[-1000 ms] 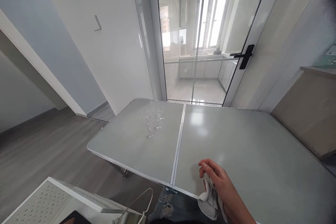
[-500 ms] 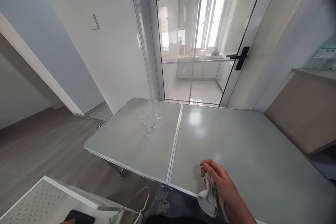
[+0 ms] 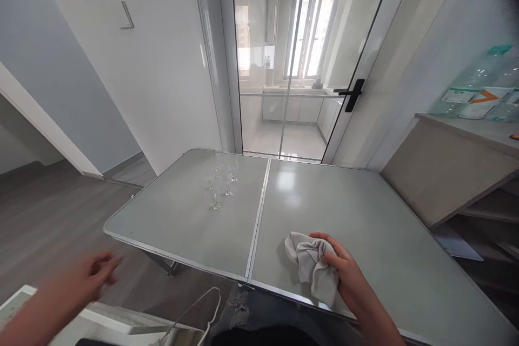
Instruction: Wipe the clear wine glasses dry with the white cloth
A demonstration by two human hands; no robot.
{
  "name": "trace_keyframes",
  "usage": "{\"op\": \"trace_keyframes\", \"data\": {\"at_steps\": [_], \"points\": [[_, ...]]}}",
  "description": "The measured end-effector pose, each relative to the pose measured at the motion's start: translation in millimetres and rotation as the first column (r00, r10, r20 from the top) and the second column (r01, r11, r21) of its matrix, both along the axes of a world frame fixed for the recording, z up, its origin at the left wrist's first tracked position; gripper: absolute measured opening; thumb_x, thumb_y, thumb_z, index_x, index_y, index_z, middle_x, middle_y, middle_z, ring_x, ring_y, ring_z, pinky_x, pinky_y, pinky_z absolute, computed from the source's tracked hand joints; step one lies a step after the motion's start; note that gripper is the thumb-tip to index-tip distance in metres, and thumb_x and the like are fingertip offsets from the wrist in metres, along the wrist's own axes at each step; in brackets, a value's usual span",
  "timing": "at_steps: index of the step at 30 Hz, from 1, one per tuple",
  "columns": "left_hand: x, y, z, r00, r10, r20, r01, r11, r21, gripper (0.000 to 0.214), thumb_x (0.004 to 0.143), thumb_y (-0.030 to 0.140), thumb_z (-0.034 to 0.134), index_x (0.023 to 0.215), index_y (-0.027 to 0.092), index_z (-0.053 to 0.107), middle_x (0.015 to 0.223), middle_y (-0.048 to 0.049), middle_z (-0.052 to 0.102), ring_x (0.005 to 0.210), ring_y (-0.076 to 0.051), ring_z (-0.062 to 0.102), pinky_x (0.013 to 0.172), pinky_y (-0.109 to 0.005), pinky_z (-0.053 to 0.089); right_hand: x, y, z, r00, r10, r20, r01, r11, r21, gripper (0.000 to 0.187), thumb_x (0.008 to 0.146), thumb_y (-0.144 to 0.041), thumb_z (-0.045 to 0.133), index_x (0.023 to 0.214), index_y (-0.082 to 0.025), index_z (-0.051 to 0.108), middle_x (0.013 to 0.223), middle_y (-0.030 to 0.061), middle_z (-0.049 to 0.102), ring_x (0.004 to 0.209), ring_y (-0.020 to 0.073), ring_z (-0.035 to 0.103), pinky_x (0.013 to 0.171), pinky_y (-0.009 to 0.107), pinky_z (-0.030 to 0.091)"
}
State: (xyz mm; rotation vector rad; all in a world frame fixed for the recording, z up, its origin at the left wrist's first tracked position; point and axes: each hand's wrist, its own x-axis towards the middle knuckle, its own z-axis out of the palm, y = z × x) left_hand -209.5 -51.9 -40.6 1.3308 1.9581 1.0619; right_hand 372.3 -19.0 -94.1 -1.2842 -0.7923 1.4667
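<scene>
A crumpled pale grey cloth (image 3: 314, 265) is gripped in my right hand (image 3: 338, 259), its fingers and thumb closed round the upper part. The cloth hangs over the near edge of the grey-topped folding table (image 3: 357, 211), right of the centre seam. On the left half of this table several clear stemmed glasses (image 3: 215, 203) stand grouped together. My left hand (image 3: 95, 278) is off the table at the lower left, above the white perforated unit (image 3: 107, 318). Motion smears its fingers, which look bent; I make out nothing in them.
A glass door (image 3: 284, 108) with a black handle (image 3: 353, 95) is behind the table. To the right, large plastic bottles (image 3: 478, 97) stand on a shelf unit (image 3: 454, 157). A white cable (image 3: 213, 308) loops near the front edge, and a dark flat object (image 3: 101, 342) shows at the bottom.
My right hand has lifted the cloth and turned it upward over the table edge. My left hand has risen into view from the bottom left. The view has shifted a little right.
</scene>
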Motion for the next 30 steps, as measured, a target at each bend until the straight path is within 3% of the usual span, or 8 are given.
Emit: {"op": "trace_keyframes", "data": {"at_steps": [3,6,10,13,17,22,27,30], "points": [[83,34,10.0,0.988,0.012,-0.157,-0.005,0.999,0.045,0.041,0.073,0.059,0.073,0.092,0.023,0.071,0.077,-0.0055,0.077,0.064,-0.026,0.071,0.058,-0.033,0.058,6,12,-9.3,0.999,-0.031,-0.032,0.033,0.998,0.050,0.027,0.070,-0.031,0.076,0.094,-0.018,0.077,0.110,0.0077,0.074,0.094,0.0258,0.067,0.074,0.030,0.051],[132,79,-4.6,0.988,0.068,-0.141,-0.033,0.970,0.242,0.048,0.076,0.061,0.070,0.102,0.021,0.068,0.092,-0.0076,0.076,0.085,-0.026,0.073,0.077,-0.037,0.061,11,25,-17.0,0.999,-0.015,-0.044,0.021,0.991,0.130,0.028,0.071,-0.039,0.084,0.091,-0.021,0.077,0.120,0.0063,0.071,0.102,0.0265,0.065,0.077,0.029,0.050],[148,128,-43.9,0.980,0.019,-0.199,0.040,0.957,0.286,0.054,0.073,0.060,0.073,0.105,0.019,0.060,0.096,-0.0097,0.070,0.088,-0.027,0.070,0.076,-0.042,0.060,14,40,-25.6,0.999,0.006,-0.044,0.002,0.984,0.180,0.036,0.076,-0.045,0.084,0.105,-0.028,0.072,0.092,-0.0001,0.070,0.079,0.0183,0.060,0.065,0.025,0.044],[150,150,-67.5,0.975,0.003,-0.224,0.070,0.946,0.317,0.060,0.072,0.059,0.076,0.111,0.018,0.058,0.109,-0.0121,0.064,0.093,-0.027,0.067,0.074,-0.041,0.059,14,47,-30.5,0.999,0.040,-0.032,-0.034,0.983,0.181,0.040,0.077,-0.044,0.085,0.109,-0.027,0.069,0.087,-0.0008,0.065,0.077,0.0167,0.056,0.064,0.023,0.043],[161,171,-85.6,0.979,-0.023,-0.205,0.089,0.945,0.316,0.065,0.068,0.055,0.082,0.116,0.019,0.056,0.113,-0.0102,0.062,0.094,-0.025,0.065,0.077,-0.040,0.057,12,52,-33.6,0.997,0.079,-0.010,-0.076,0.980,0.184,0.040,0.069,-0.041,0.089,0.096,-0.023,0.066,0.079,-0.0017,0.059,0.071,0.0150,0.052,0.060,0.023,0.040],[183,183,-97.6,0.981,-0.007,-0.196,0.066,0.952,0.297,0.053,0.069,0.045,0.085,0.107,0.021,0.058,0.108,-0.0086,0.068,0.091,-0.024,0.066,0.079,-0.038,0.053,12,52,-35.3,0.989,0.147,-0.027,-0.143,0.981,0.134,0.052,0.063,-0.043,0.092,0.065,-0.021,0.045,0.063,-0.0053,0.040,0.056,0.0101,0.036,0.048,0.023,0.029],[207,178,-93.0,0.982,-0.006,-0.189,0.075,0.929,0.362,0.030,0.087,0.042,0.071,0.105,0.022,0.059,0.104,-0.0078,0.072,0.093,-0.024,0.067,0.083,-0.038,0.051,12,60,-35.0,0.989,0.096,-0.115,-0.083,0.990,0.113,0.053,0.061,-0.039,0.094,0.067,-0.022,0.045,0.062,-0.0054,0.045,0.055,0.0105,0.041,0.048,0.022,0.034],[231,181,-88.7,0.975,-0.144,-0.168,0.203,0.881,0.427,0.028,0.092,0.043,0.067,0.111,0.024,0.058,0.102,-0.0047,0.073,0.091,-0.021,0.069,0.084,-0.034,0.051,4,76,-35.8,0.989,-0.019,-0.149,0.036,0.993,0.114,0.048,0.058,-0.039,0.095,0.087,-0.023,0.060,0.070,-0.0023,0.061,0.060,0.0151,0.054,0.051,0.024,0.042]]}}
